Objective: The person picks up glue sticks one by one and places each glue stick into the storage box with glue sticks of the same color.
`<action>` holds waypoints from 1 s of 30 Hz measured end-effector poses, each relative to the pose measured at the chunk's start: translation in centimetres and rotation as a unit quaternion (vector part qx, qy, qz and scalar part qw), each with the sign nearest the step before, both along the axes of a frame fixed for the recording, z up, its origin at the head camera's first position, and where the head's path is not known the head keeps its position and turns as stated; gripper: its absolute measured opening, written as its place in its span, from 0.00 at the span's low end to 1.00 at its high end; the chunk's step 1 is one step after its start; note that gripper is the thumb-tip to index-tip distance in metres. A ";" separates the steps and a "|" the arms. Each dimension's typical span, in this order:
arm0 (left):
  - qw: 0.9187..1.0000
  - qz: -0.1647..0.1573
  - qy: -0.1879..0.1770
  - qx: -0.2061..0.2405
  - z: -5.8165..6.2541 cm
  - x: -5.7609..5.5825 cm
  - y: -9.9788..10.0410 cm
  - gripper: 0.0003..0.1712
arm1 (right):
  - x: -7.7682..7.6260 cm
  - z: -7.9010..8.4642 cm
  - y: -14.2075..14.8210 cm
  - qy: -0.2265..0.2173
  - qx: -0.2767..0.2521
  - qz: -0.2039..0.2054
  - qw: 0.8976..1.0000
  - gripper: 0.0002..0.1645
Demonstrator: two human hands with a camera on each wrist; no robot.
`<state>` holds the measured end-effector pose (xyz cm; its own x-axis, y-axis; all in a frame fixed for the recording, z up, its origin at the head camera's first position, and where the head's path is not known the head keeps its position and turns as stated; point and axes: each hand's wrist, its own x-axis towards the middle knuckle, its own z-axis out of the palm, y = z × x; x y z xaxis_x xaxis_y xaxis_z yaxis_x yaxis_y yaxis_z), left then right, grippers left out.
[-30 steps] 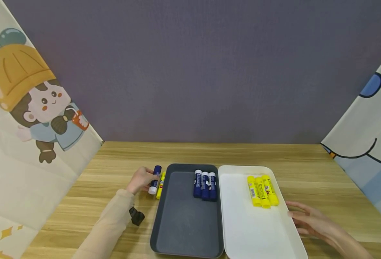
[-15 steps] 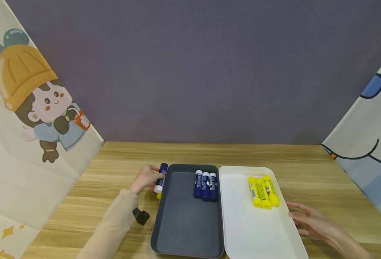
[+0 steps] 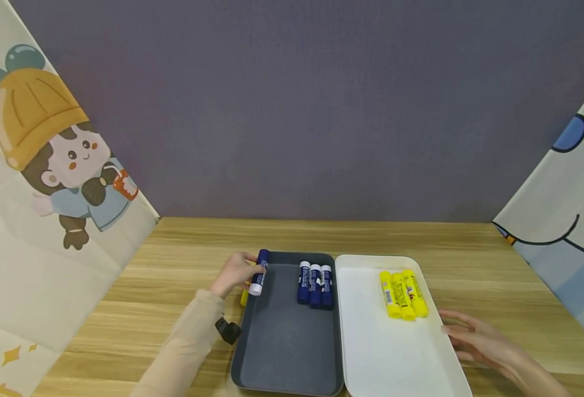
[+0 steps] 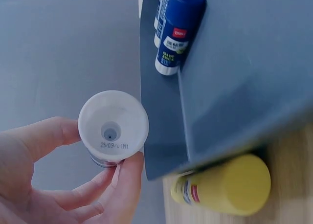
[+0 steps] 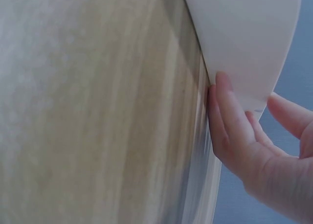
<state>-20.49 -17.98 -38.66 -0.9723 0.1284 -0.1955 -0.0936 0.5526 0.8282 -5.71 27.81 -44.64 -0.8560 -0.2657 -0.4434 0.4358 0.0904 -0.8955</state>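
My left hand (image 3: 234,274) pinches a blue glue stick (image 4: 113,121) between thumb and fingers, its white end towards me, over the left rim of the dark grey tray (image 3: 287,347). Inside that tray, three blue glue sticks (image 3: 314,285) lie side by side by the right wall. A yellow glue stick (image 4: 230,185) lies on the table just outside the left wall, partly hidden by the hand in the head view. My right hand (image 3: 480,339) rests its extended fingers against the outer right side of the white tray (image 3: 391,358), which holds three yellow glue sticks (image 3: 403,295).
Both trays stand side by side on a wooden table (image 3: 173,259). A grey-purple wall (image 3: 302,110) rises behind it, with printed sheets at left and right. A small black device (image 3: 228,331) sits at my left wrist.
My left hand has carried the blue glue stick rightward, from beside the yellow one to over the grey tray's left rim. The right hand has stayed in place.
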 end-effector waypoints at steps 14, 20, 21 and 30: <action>1.000 -0.002 -0.002 0.022 -0.3 0.2 2.4 0.23 | 0.0 0.0 0.0 0.002 -0.004 0.000 1.000 0.36; 0.999 -0.014 0.005 0.031 -0.3 0.4 3.3 0.23 | 0.0 0.0 0.0 0.003 0.000 0.000 1.000 0.38; 0.999 -0.015 0.005 0.033 -0.3 0.5 3.4 0.23 | 0.0 0.0 0.0 0.002 0.000 0.001 1.000 0.38; 0.999 -0.024 -0.008 0.048 -1.1 0.4 4.3 0.23 | 0.0 -0.2 0.1 0.007 -0.021 0.003 1.000 0.34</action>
<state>-20.08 -13.65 -39.80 -0.9614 0.1940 -0.1952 -0.0819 0.4756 0.8759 -5.67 27.92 -44.89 -0.8608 -0.2887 -0.4191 0.4221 0.0549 -0.9049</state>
